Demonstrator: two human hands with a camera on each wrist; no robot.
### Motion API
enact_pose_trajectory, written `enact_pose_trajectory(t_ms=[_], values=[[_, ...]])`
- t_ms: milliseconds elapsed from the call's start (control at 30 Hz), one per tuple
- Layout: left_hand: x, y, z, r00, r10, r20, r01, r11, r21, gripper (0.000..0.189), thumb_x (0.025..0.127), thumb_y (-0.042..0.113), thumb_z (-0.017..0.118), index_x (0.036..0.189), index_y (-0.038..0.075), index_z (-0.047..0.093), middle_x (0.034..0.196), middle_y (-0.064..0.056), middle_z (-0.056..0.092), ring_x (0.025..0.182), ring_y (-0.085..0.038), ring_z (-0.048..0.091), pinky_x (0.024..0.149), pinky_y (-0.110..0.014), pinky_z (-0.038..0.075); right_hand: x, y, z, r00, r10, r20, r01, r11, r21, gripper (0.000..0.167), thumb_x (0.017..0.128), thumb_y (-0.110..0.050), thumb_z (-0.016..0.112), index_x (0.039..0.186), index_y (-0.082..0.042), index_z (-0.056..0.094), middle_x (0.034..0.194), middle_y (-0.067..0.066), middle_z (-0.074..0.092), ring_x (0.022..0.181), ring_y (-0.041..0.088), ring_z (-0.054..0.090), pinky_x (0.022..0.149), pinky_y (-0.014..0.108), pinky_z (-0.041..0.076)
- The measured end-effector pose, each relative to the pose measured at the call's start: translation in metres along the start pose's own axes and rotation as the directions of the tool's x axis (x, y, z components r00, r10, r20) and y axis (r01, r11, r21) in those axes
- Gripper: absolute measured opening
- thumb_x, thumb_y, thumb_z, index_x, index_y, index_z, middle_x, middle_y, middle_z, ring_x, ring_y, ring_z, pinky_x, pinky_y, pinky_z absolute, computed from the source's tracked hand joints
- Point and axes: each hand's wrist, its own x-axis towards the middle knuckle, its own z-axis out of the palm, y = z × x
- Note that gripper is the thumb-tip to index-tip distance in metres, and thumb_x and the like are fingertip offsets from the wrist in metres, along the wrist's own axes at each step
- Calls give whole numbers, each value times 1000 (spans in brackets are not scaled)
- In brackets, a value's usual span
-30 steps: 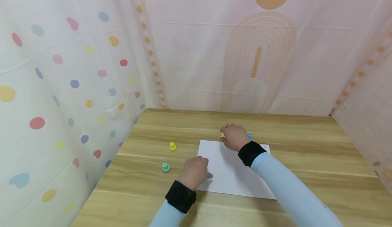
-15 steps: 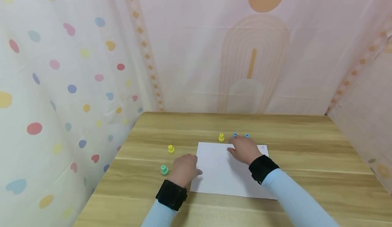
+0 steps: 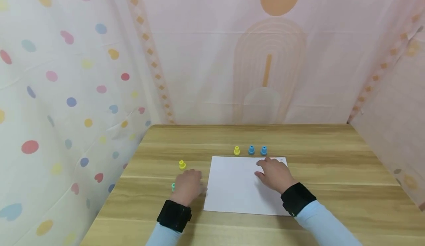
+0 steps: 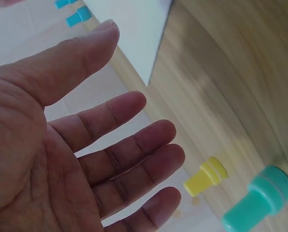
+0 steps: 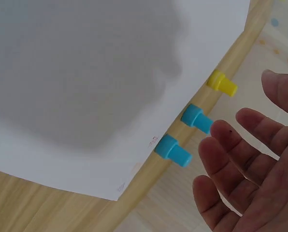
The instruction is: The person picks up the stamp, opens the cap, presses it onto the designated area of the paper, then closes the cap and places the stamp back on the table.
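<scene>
My left hand (image 3: 187, 187) hovers left of the white paper (image 3: 235, 187), fingers apart and holding nothing. It partly hides a green stepped plastic peg (image 3: 173, 187) in the head view; the left wrist view shows this green peg (image 4: 260, 198) standing beyond the fingertips, near a yellow peg (image 4: 207, 176). My right hand (image 3: 275, 174), also holding nothing, is over the paper's far right part with fingers loosely bent. Just past the paper's far edge stand another yellow peg (image 3: 237, 151) and two blue pegs (image 3: 251, 150), (image 3: 263, 151) in a row.
The wooden table (image 3: 332, 172) spreads around the paper. Small faint marks (image 5: 153, 141) show near one corner of the sheet. A patterned curtain (image 3: 199, 54) hangs behind the table, and a dotted one (image 3: 66, 128) on the left.
My right hand has left the yellow peg at the back and drawn right and nearer, uncovering both blue pegs. My left hand has shifted left off the paper, toward the green peg.
</scene>
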Motion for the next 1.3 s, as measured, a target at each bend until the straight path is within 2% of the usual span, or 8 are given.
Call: enact_pose_trajectory(t_ms=[200,500,767,1000,1300], values=[[-2,-15,-2,1000,6,-30,-6,1000,2,21,78,21,77,84,5,65,75,-7,54,69,-24,51,61,-43,45,-16,-4,-2,1000,14,-4,-14,1000,12,34,89,-26,75,115,-4,69,104,14,68,96,34,65,81,48,53],[-8,-42,-8,998,-47,-51,45,998,-38,35,77,23,83,99,0,68,84,-12,60,77,-29,55,67,-46,48,-34,-9,6,998,58,1,-58,998,31,35,87,-28,76,114,-7,70,102,12,68,93,31,65,78,51,52],[-16,-67,-6,994,-71,-85,68,997,-39,37,78,23,82,100,-3,67,81,-12,57,73,-28,54,62,-44,48,-47,-12,15,996,91,18,-92,992,83,34,88,-28,76,114,-8,70,102,10,68,96,31,65,82,53,51],[-20,-76,-5,992,-115,-51,114,993,-20,35,78,21,82,98,-3,66,84,-15,58,79,-33,57,65,-48,49,-58,-14,11,995,99,2,-98,988,119,31,88,-25,75,112,-5,70,101,12,68,96,32,65,81,52,50],[-20,-80,2,988,-157,0,156,985,-69,20,85,16,76,90,0,66,73,-7,57,63,-22,52,53,-36,44,-60,-12,15,993,116,-11,-113,984,136,32,88,-26,76,113,-7,70,102,11,69,98,32,65,83,54,49]])
